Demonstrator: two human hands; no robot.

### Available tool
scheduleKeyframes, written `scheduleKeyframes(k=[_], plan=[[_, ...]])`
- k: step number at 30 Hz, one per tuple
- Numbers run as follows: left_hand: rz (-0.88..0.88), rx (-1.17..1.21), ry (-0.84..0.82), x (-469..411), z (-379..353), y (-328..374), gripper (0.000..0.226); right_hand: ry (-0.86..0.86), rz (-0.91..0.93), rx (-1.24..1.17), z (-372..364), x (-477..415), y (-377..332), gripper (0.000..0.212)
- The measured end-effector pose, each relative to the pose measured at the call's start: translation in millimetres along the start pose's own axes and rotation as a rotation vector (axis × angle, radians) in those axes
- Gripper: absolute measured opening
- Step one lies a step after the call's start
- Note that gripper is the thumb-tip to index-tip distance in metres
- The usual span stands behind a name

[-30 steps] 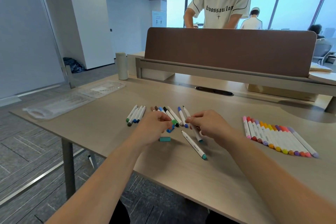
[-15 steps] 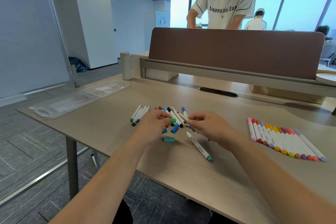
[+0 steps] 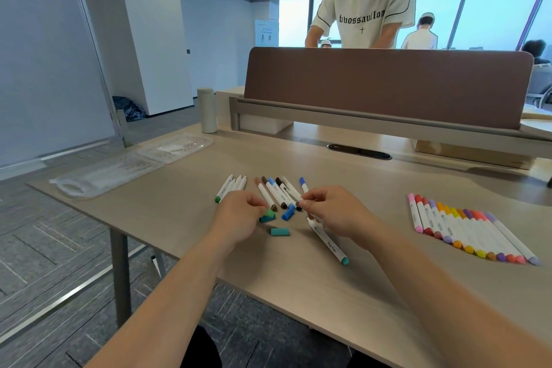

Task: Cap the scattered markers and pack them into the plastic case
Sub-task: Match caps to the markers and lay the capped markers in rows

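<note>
A: Entry one. Where is the case?

B: The clear plastic case [image 3: 98, 176] lies open and flat on the desk [image 3: 298, 302], at middle left of the frame, well apart from both hands.

A: And the right hand?

B: At centre frame, the right hand [image 3: 337, 213] has thumb and forefinger pinched on a thin marker [image 3: 299, 201]. Just below it a white marker with a teal end [image 3: 328, 243] lies on the desk.

A: Left hand?

B: The left hand [image 3: 239, 215] has its fingers curled, with the tips at a green cap [image 3: 269, 213]. I cannot tell whether it grips the cap or only touches it. A blue cap [image 3: 288, 212] and a teal cap [image 3: 280, 231] lie loose between the hands.

A: Other stock?

B: A loose bunch of markers [image 3: 273, 193] lies just above the hands, and a set of four [image 3: 236, 185] lies left of that. At right of frame a row of capped markers [image 3: 466, 230] lies side by side. At the top, a person in a white T-shirt [image 3: 364, 15] stands behind a brown divider [image 3: 388, 84].
</note>
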State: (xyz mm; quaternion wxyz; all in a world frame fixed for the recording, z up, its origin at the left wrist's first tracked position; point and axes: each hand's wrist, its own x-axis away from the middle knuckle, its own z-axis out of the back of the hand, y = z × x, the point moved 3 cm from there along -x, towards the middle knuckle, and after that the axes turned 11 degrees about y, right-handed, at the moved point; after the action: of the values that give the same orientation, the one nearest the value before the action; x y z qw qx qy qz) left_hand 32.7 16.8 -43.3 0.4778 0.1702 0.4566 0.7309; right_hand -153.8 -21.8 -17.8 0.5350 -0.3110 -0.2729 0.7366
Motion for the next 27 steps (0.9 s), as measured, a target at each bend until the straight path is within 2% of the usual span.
scheduleKeyframes(k=[5,10,19,24,27], plan=[[-0.092,-0.164,-0.056,1,3,-7,0.009,0.005,0.023,-0.001,-14,-6,-13,0.025],[-0.145,-0.197,-0.082,2,5,-8,0.009,0.022,0.050,0.019,-22,-13,-21,0.023],[-0.099,-0.037,0.060,-9,17,-9,0.014,0.032,0.050,0.042,-27,-19,-20,0.023],[-0.110,0.034,0.083,-10,19,1,0.011,0.050,0.031,0.120,-28,-23,-18,0.018],[-0.115,-0.011,0.079,-9,17,3,0.011,0.042,0.019,0.187,-32,-26,-14,0.017]])
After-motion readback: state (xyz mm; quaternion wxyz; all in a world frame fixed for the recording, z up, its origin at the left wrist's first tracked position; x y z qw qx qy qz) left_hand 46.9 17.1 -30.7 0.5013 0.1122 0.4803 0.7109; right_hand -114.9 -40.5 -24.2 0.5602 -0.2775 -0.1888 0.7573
